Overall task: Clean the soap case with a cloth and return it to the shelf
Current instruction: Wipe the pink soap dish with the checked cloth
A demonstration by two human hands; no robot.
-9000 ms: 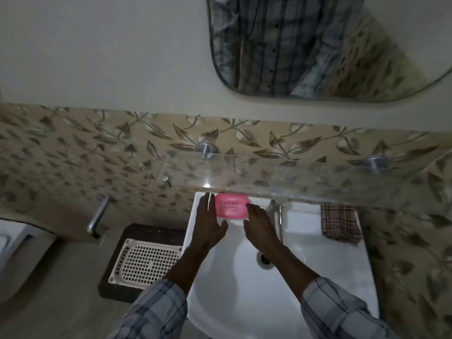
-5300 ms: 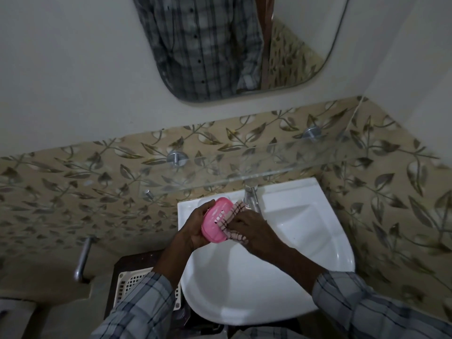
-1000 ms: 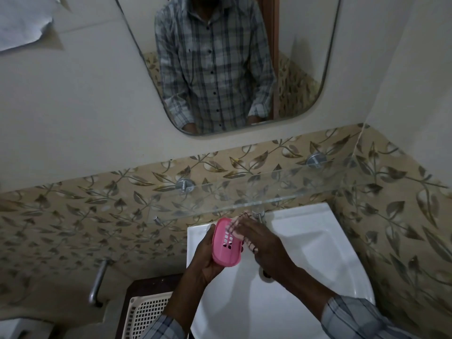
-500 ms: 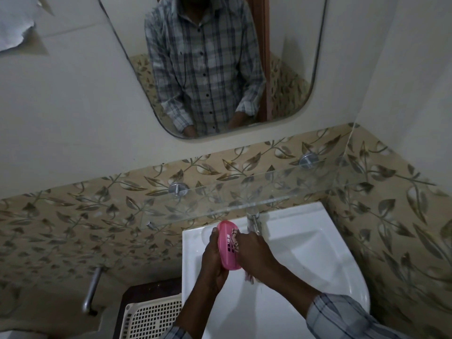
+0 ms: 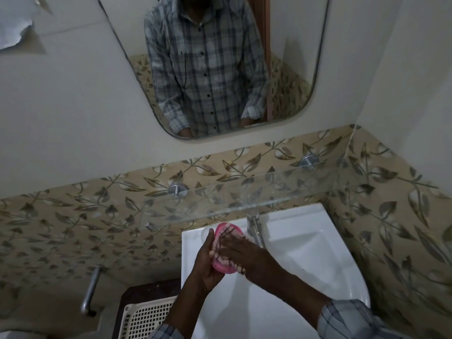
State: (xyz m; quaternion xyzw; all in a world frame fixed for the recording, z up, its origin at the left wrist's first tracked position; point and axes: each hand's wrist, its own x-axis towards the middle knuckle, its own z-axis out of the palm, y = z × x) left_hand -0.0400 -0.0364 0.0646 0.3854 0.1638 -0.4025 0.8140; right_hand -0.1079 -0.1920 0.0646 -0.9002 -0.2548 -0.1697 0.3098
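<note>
Over the white basin my left hand grips the pink soap case from its left side, thumb up along its edge. A checked cloth lies spread over the case's face. My right hand lies flat on the cloth and presses it against the case, fingers stretched out towards the left. Only the case's top rim and lower end show. The glass shelf hangs just above and behind my hands, with nothing on it.
A chrome tap stands right behind my hands. A mirror is on the wall above the shelf. A white perforated basket sits on a dark stand left of the basin, near a metal bar.
The cloth now covers the case's face and my right hand has flattened over it; half a second ago the case stood edge-on with the right hand beside it.
</note>
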